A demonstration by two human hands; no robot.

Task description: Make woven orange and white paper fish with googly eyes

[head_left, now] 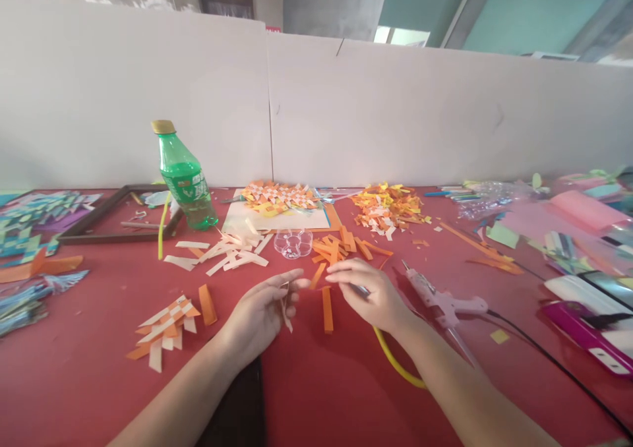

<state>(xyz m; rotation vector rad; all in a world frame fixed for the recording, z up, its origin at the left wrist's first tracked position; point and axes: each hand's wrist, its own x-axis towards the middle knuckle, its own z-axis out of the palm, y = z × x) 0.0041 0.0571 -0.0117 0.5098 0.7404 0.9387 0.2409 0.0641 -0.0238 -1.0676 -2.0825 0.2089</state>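
My left hand (264,308) is closed round a narrow cream paper strip (287,315) that hangs from its fingers. Across from it, my right hand (368,295) hovers with its fingers stretched and apart, close to the loose orange paper strips (336,246). One orange strip (327,310) lies between the two hands. Something small and grey shows under the right palm, too covered to name. To the left lies a woven piece of orange and cream strips (171,325), beside a folded orange strip (208,304). Cream strips (237,249) are heaped beyond the left hand.
A pink glue gun (440,298) with a black cord lies right of my right hand. A green bottle (185,180) leans near a dark frame (113,239). A clear compartment dish (293,244) and an orange-yellow paper pile (386,206) sit farther back, before a white partition (395,117).
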